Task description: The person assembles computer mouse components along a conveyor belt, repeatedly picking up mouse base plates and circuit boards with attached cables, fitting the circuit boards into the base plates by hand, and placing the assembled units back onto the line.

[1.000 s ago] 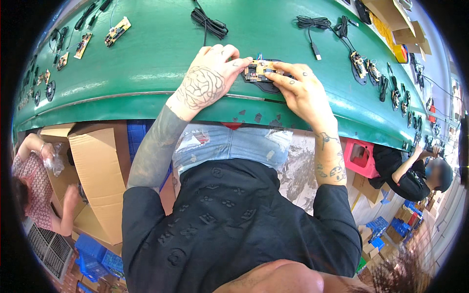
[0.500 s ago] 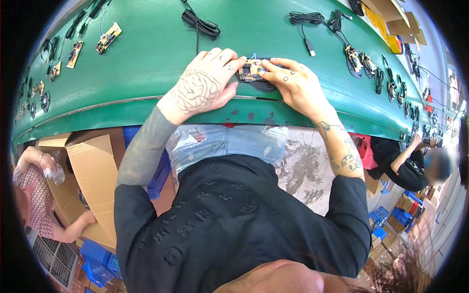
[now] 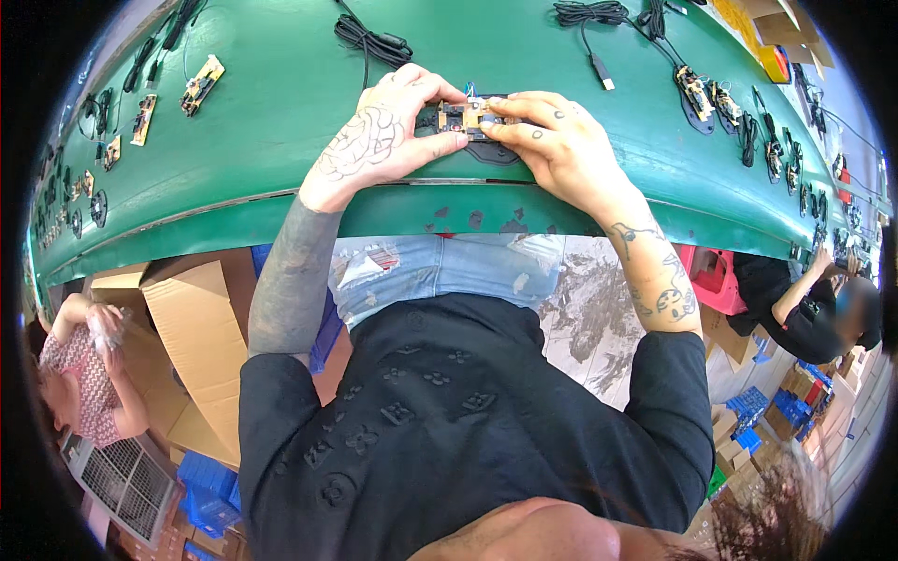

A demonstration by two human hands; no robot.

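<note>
A small tan circuit board [image 3: 453, 122] with black parts and a few coloured wires sits on a black plastic base plate [image 3: 494, 153] near the belt's front edge. My left hand [image 3: 382, 131] grips the board's left end between thumb and index finger. From the right, my right hand [image 3: 561, 142] has its fingertips on the board's right part and base, covering much of it. A coiled black cable [image 3: 371, 39] lies beyond my left hand, one strand running down behind that hand.
The green conveyor belt [image 3: 271, 112] carries several more boards with cables, such as a board [image 3: 202, 86] at left and a board on a base [image 3: 694, 93] at right. A co-worker [image 3: 94, 374] stands by a cardboard box [image 3: 196, 327] at left; another person [image 3: 804, 309] is at far right.
My left thumb has come up onto the board's lower edge. The board and both hands sit slightly further left in view. The co-worker at left has raised the lower arm from the box.
</note>
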